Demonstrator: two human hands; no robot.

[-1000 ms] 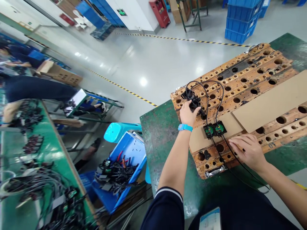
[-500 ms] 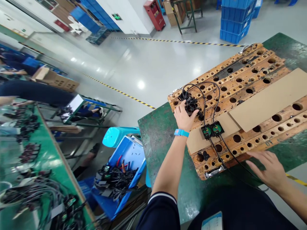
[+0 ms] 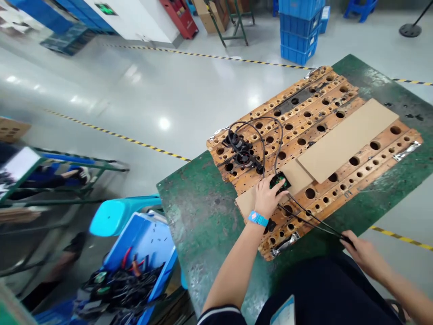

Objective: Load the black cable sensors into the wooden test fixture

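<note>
left hand [image 3: 267, 198] palm-down on black part [image 3: 279, 183]; right hand [image 3: 360, 250] pinching cable [image 3: 314, 220].

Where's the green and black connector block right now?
In the head view, the connector block lies on the cardboard strip atop the drilled wooden board, under the left hand's fingertips.

a drilled wooden board [image 3: 324, 135] lies on the workbench [image 3: 209, 203] before me. two cardboard strips [image 3: 345, 140] lie across the board. my left hand [image 3: 267, 198] rests on the connector blocks [image 3: 279, 182] near the board's near-left end; behind them sit two small fans [image 3: 241, 151], joined by cables [image 3: 267, 135]. my right hand [image 3: 363, 253] grips the cables at the bench's near edge. a parts bin [image 3: 142, 253] stands left of the bench.
</note>
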